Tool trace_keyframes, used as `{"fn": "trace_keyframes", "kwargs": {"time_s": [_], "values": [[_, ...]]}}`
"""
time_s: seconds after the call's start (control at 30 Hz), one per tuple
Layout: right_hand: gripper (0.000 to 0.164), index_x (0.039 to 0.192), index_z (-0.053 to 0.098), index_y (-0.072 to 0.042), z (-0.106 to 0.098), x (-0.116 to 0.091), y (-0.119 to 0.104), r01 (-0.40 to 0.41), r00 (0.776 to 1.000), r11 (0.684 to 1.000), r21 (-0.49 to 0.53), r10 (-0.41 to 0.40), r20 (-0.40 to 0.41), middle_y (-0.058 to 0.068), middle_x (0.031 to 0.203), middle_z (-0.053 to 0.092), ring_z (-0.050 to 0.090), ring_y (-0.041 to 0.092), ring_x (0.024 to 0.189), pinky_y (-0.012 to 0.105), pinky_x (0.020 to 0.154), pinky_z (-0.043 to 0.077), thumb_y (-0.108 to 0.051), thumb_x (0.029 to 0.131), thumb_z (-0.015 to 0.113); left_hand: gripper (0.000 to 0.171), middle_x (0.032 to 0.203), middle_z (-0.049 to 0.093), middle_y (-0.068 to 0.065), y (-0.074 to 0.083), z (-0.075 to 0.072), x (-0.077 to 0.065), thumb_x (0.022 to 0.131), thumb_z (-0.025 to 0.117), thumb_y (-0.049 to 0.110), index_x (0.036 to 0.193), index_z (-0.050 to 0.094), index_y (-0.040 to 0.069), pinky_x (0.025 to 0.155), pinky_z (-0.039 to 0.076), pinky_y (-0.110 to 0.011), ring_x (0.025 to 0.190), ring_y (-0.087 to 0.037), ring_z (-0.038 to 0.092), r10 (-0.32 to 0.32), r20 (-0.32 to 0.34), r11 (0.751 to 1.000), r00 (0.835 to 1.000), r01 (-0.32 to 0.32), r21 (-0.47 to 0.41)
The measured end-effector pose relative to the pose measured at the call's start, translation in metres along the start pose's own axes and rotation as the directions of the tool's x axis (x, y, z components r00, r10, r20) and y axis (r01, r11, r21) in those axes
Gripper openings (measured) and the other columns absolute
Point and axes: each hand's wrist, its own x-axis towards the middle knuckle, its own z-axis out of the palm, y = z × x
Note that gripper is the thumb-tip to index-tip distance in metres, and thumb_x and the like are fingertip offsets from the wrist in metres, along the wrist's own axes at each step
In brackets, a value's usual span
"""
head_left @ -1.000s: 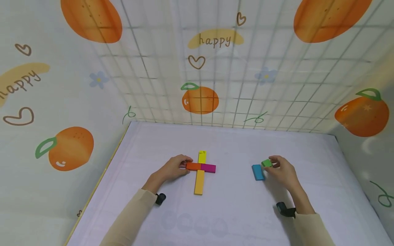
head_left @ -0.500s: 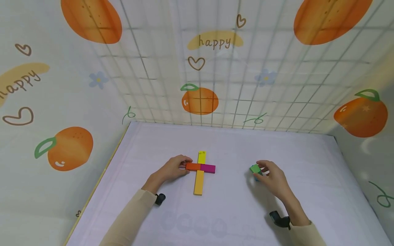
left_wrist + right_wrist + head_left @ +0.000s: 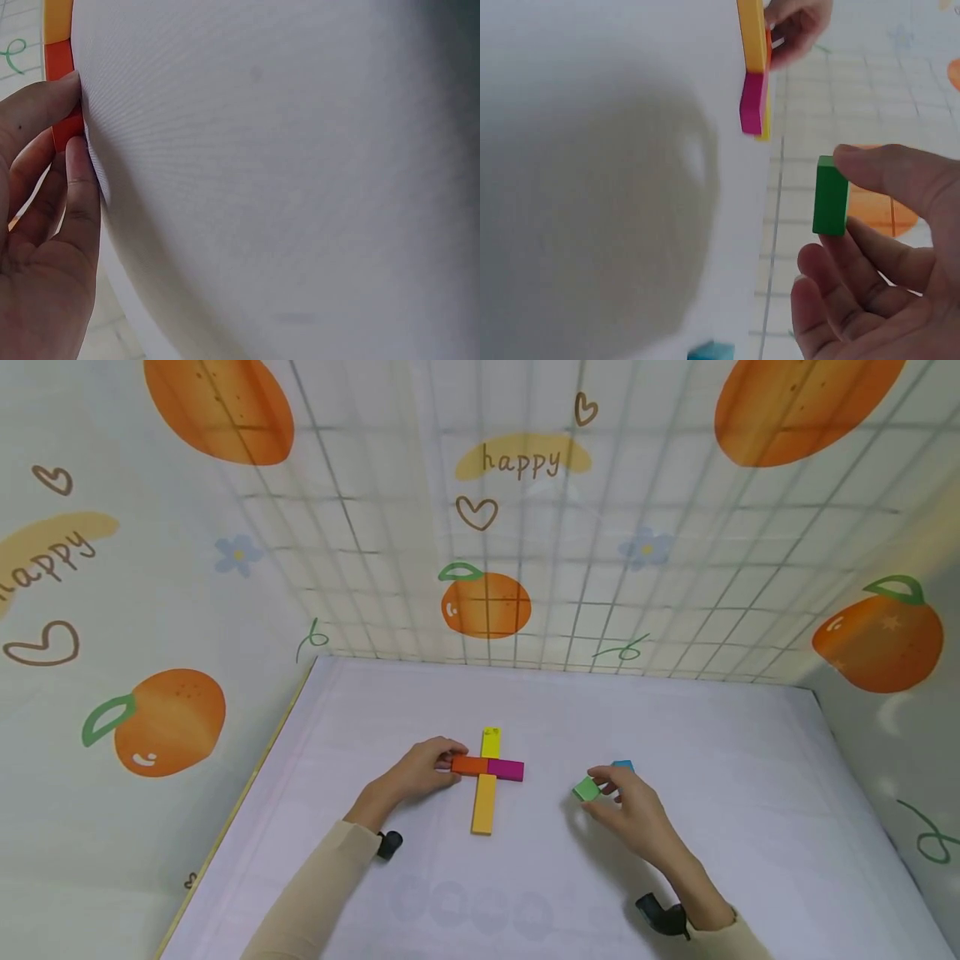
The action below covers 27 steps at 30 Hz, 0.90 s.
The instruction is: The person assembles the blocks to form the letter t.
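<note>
My left hand [image 3: 420,770] pinches the left end of an orange block [image 3: 472,766], which lies flat on the white table. In the left wrist view, a thumb and fingertip grip that block [image 3: 61,61] from two sides. A magenta block [image 3: 507,770] butts against its right end, a bright yellow block [image 3: 491,743] points away behind, and a longer amber block [image 3: 483,806] points toward me, making a cross. Between thumb and fingers, my right hand [image 3: 633,817] holds a small green block [image 3: 587,790] above the table, to the right of the cross.
A blue block [image 3: 623,765] lies on the table behind the right hand, mostly hidden by it. Cloth walls printed with oranges surround the white tabletop [image 3: 375,702] at the back and sides. Dark cameras sit on the left wrist [image 3: 390,844] and right wrist [image 3: 662,915].
The right hand has carried the green block leftward, past the blue block and closer to the cross. The left hand and the cross of blocks have stayed put.
</note>
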Motion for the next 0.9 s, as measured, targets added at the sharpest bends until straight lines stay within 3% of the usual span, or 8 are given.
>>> {"fn": "trace_keyframes", "kwargs": {"time_s": [0.6,0.9], "values": [[0.047,0.122,0.065,-0.005,0.059,-0.003,-0.035,-0.004,0.991,0.998,0.067,-0.005,0.131,-0.002,0.107,0.063,0.06,0.017,0.094,0.034,0.08,0.054,-0.011,0.08,0.085,0.044,0.124,0.061,0.001,0.0,-0.001,0.001,0.089,0.078,0.011,0.131,0.064,0.014,0.099,0.048,-0.034,0.108,-0.017,0.057,-0.016,0.007,1.0,1.0,0.016,0.007],[0.048,0.124,0.064,-0.006,0.084,-0.004,-0.047,-0.029,0.97,0.997,0.077,0.01,0.243,-0.004,0.105,0.061,0.059,0.015,0.094,0.033,0.082,0.055,-0.017,0.082,0.084,0.044,0.125,0.061,-0.001,0.003,-0.002,0.0,0.089,0.077,0.01,0.13,0.064,0.012,0.099,0.049,-0.036,0.108,-0.018,0.058,-0.011,0.006,1.0,1.0,0.011,-0.008]]}}
